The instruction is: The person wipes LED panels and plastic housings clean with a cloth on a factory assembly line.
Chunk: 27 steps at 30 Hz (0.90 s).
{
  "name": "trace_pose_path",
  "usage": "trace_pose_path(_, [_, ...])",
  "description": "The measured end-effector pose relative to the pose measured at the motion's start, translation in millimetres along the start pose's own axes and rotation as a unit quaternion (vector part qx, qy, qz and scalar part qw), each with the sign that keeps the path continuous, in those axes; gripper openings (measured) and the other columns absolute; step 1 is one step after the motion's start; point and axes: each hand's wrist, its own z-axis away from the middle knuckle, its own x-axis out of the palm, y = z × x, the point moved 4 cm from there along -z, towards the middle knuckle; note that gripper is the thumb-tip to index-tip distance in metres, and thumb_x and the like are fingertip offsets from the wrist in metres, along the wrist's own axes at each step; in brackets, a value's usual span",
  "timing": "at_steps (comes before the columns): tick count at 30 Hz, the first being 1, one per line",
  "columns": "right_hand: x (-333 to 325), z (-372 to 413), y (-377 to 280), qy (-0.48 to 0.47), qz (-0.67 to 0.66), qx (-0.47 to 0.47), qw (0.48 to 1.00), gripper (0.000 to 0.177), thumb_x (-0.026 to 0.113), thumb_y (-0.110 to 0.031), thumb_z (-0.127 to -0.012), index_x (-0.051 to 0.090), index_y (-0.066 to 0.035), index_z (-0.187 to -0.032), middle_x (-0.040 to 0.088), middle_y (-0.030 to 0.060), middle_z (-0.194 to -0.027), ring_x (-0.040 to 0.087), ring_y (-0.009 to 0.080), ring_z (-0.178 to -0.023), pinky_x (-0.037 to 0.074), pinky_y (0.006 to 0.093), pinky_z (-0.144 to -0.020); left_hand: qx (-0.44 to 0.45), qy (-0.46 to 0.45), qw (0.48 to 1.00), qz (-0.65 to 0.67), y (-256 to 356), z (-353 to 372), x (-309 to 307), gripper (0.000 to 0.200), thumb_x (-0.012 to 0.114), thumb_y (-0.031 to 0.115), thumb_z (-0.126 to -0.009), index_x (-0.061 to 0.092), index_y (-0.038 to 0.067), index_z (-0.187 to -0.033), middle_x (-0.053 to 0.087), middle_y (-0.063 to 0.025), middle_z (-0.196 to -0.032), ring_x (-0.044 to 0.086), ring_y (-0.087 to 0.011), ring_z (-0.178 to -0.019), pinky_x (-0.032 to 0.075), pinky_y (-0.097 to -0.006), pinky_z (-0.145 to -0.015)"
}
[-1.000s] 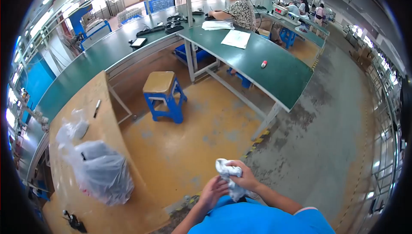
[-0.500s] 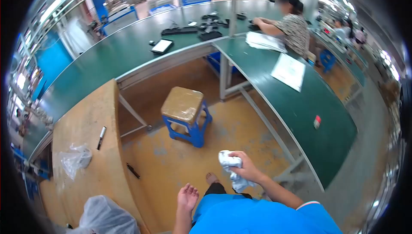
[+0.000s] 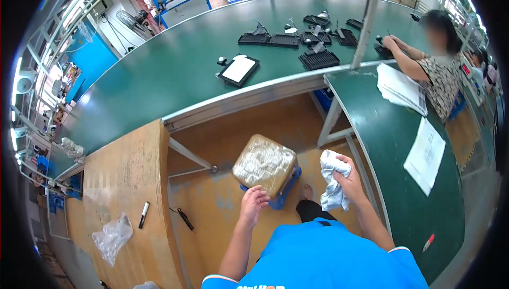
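Bunched in my right hand point(image 3: 350, 181) is a white cloth point(image 3: 332, 196) with faint bluish markings, its lower end hanging down. My left hand point(image 3: 253, 205) holds nothing, its fingers loosely bent and a little apart. It is just in front of the stool point(image 3: 265, 163), overlapping its near edge in the view; whether it touches cannot be made out. The stool has a tan, tape-covered seat that shines, and blue legs. My right hand is to the right of the stool, beside the edge of the green side table point(image 3: 392, 193).
A long green table point(image 3: 175, 85) crosses ahead, bearing black ribbed parts point(image 3: 319, 60) and a black frame with a white sheet point(image 3: 238, 70). Papers point(image 3: 425, 156) lie on the side table, where a person point(image 3: 437, 72) works. A marker point(image 3: 143, 215) and plastic bag point(image 3: 113, 238) rest at left.
My view has moved forward, nearer the stool and long table. Both hands are raised farther forward; the right still grips the cloth, and the left is now at the stool's near edge.
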Motion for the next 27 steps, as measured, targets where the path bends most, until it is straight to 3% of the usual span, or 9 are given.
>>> trace_pose_path(4, [18.6, -84.8, -9.7, -0.102, -0.012, 0.038, 0.994, 0.046, 0.056, 0.001, -0.078, 0.042, -0.005, -0.121, 0.048, 0.0056, -0.114, 0.048, 0.0137, -0.104, 0.039, 0.0287, -0.091, 0.003, 0.133, 0.991, -0.035, 25.4, -63.7, -13.8, 0.025, 0.046, 0.017, -0.090, 0.047, 0.005, -0.112, 0.059, -0.0070, -0.086, 0.060, -0.0167, -0.074, 0.050, -0.0278, -0.063])
trace_pose_path(6, [30.4, -112.2, -22.4, -0.154, 0.157, -0.006, 0.975, 0.046, 0.057, 0.002, -0.075, 0.044, -0.005, -0.118, 0.046, 0.0059, -0.114, 0.046, 0.0149, -0.106, 0.036, 0.0291, -0.093, -0.008, 0.146, 0.989, -0.034, 22.8, -83.2, -17.8, 0.026, 0.047, 0.017, -0.089, 0.048, 0.005, -0.112, 0.059, -0.0072, -0.087, 0.059, -0.0159, -0.074, 0.049, -0.0261, -0.063])
trace_pose_path(7, [36.0, -123.3, -23.7, -0.170, 0.164, 0.002, 0.972, 0.044, 0.058, 0.002, -0.074, 0.047, -0.005, -0.116, 0.045, 0.0062, -0.114, 0.044, 0.0160, -0.108, 0.036, 0.0287, -0.093, 0.004, 0.146, 0.989, -0.034, 22.0, -93.8, -18.4, 0.026, 0.049, 0.018, -0.088, 0.048, 0.005, -0.111, 0.059, -0.0073, -0.088, 0.059, -0.0151, -0.074, 0.048, -0.0244, -0.062])
trace_pose_path(12, [22.9, -162.1, -17.2, -0.198, 0.159, 0.011, 0.967, 0.044, 0.056, 0.003, -0.074, 0.047, -0.006, -0.116, 0.047, 0.0060, -0.113, 0.045, 0.0170, -0.108, 0.036, 0.0298, -0.094, -0.044, 0.149, 0.986, -0.058, 26.4, -124.1, 15.2, 0.025, 0.049, 0.019, -0.088, 0.049, 0.007, -0.111, 0.060, -0.0061, -0.087, 0.058, -0.0146, -0.075, 0.047, -0.0257, -0.063])
trace_pose_path(14, [-0.6, -173.8, -0.5, -0.134, 0.041, 0.077, 0.987, 0.046, 0.054, 0.005, -0.075, 0.045, -0.006, -0.119, 0.050, 0.0073, -0.114, 0.049, 0.0178, -0.107, 0.039, 0.0311, -0.093, -0.064, 0.134, 0.986, -0.077, 41.0, -144.0, 31.5, 0.025, 0.049, 0.019, -0.088, 0.050, 0.007, -0.110, 0.060, -0.0058, -0.088, 0.058, -0.0145, -0.075, 0.047, -0.0262, -0.063])
trace_pose_path(18, [-30.4, -207.4, -17.0, -0.029, -0.145, 0.101, 0.984, 0.048, 0.051, 0.005, -0.077, 0.042, -0.006, -0.123, 0.053, 0.0090, -0.113, 0.052, 0.0166, -0.105, 0.042, 0.0298, -0.091, 0.036, 0.085, 0.972, -0.217, 100.6, -207.3, 61.3, 0.028, 0.051, 0.018, -0.086, 0.052, 0.004, -0.110, 0.060, -0.0058, -0.088, 0.059, -0.0139, -0.078, 0.046, -0.0264, -0.065])
trace_pose_path(20, [-18.0, -239.2, -37.0, 0.006, -0.168, 0.088, 0.982, 0.048, 0.050, 0.005, -0.079, 0.042, -0.007, -0.124, 0.053, 0.0090, -0.114, 0.052, 0.0166, -0.105, 0.043, 0.0299, -0.089, 0.139, 0.100, 0.954, -0.246, 124.6, -248.9, 54.0, 0.030, 0.053, 0.018, -0.084, 0.052, 0.003, -0.109, 0.060, -0.0046, -0.089, 0.058, -0.0125, -0.078, 0.045, -0.0249, -0.066])
trace_pose_path(24, [52.3, -340.2, -36.5, -0.139, -0.040, 0.021, 0.989, 0.043, 0.052, 0.000, -0.081, 0.042, -0.007, -0.122, 0.051, 0.0066, -0.113, 0.049, 0.0150, -0.105, 0.039, 0.0287, -0.091, 0.238, 0.210, 0.912, -0.259, 191.1, -306.2, 38.6, 0.036, 0.053, 0.020, -0.086, 0.049, 0.002, -0.117, 0.057, -0.0055, -0.102, 0.055, -0.0115, -0.087, 0.043, -0.0241, -0.071])
trace_pose_path(27, [111.6, -425.5, -40.0, -0.174, 0.047, -0.064, 0.981, 0.043, 0.052, 0.001, -0.079, 0.043, -0.006, -0.120, 0.048, 0.0050, -0.114, 0.046, 0.0140, -0.106, 0.036, 0.0278, -0.092, 0.245, 0.286, 0.910, -0.170, 232.2, -350.9, 15.9, 0.036, 0.052, 0.021, -0.088, 0.048, 0.002, -0.117, 0.052, -0.0083, -0.108, 0.050, -0.0154, -0.096, 0.040, -0.0276, -0.084])
